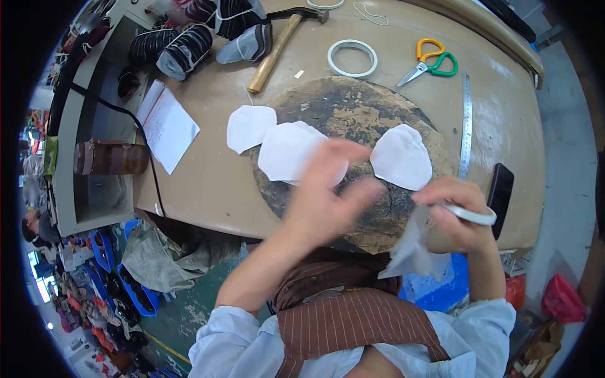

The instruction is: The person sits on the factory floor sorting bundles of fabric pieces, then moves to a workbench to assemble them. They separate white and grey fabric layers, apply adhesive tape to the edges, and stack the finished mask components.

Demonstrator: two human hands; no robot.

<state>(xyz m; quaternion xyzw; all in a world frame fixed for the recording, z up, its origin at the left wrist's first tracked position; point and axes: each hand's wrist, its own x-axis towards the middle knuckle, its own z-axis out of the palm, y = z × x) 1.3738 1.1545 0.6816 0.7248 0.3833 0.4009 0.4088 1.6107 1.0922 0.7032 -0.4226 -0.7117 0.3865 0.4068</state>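
Head: rounded white fabric pieces

A single head-worn fisheye view looks steeply down from above onto a tan workbench, close enough that the wearer's chest and forearms fill the lower frame. The bench spans the upper half; floor clutter curves along the lower-left rim.

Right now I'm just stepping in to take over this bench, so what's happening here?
A person at a tan workbench is handling white cut pieces. The right hand holds a white tape ring and a white piece hanging below the table edge. The left hand, blurred, is over a white piece on the round dark board. Two more white pieces lie nearby.
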